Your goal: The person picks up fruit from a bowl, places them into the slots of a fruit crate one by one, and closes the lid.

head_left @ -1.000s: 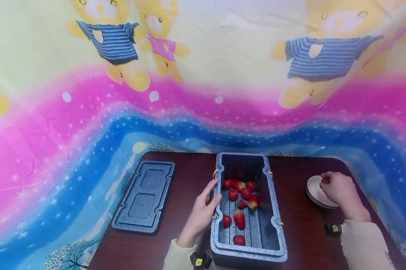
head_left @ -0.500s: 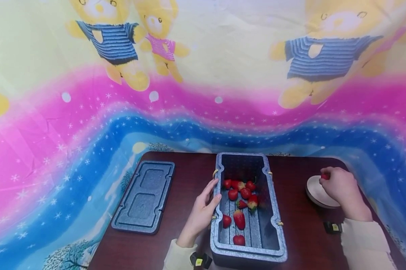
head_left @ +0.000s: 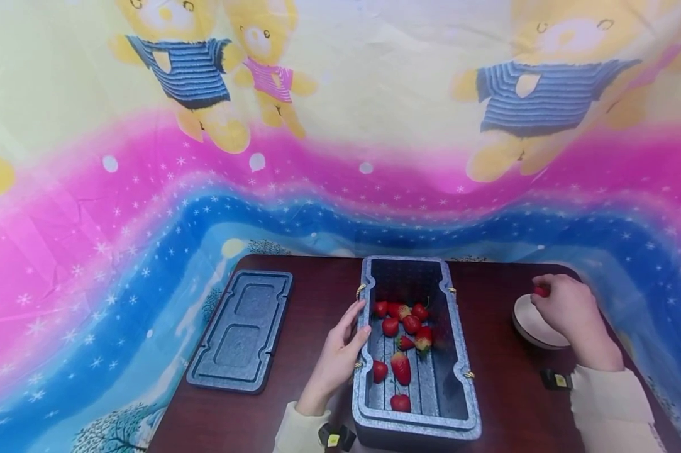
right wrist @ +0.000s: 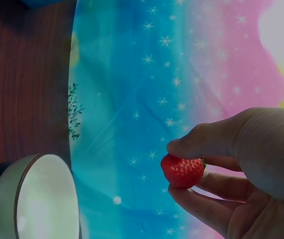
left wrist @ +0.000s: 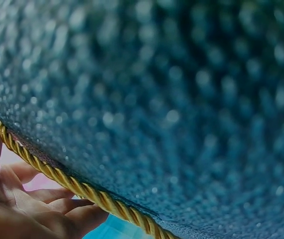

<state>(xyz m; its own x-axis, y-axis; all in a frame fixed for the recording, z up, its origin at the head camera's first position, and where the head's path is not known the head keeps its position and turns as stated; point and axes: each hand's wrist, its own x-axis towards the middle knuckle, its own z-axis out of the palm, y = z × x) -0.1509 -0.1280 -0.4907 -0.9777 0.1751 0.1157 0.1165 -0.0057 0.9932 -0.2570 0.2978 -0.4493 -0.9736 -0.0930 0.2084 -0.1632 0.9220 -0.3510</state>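
A grey foam box [head_left: 473, 402] stands lengthwise in the middle of the table, with several strawberries [head_left: 400, 368] scattered on its ribbed floor. My left hand [head_left: 336, 358] rests against the box's left rim, its fingers extended; the left wrist view shows the hand beside a twisted gold cord [left wrist: 87, 190] on the box's side. Over at the right, my right hand [head_left: 569, 308] pinches a strawberry [right wrist: 183, 171] between thumb and fingertips. It is held above a white bowl [head_left: 529, 314], whose visible inside shows no fruit.
A grey rectangular lid [head_left: 241, 330] lies flat on the left of the dark red-brown table [head_left: 312, 296]. A printed cloth [head_left: 340, 157] with bears hangs behind the table and around its sides.
My right hand has risen slightly away from the bowl with the strawberry, shifting a little toward the far edge. The left hand and the box have stayed in place.
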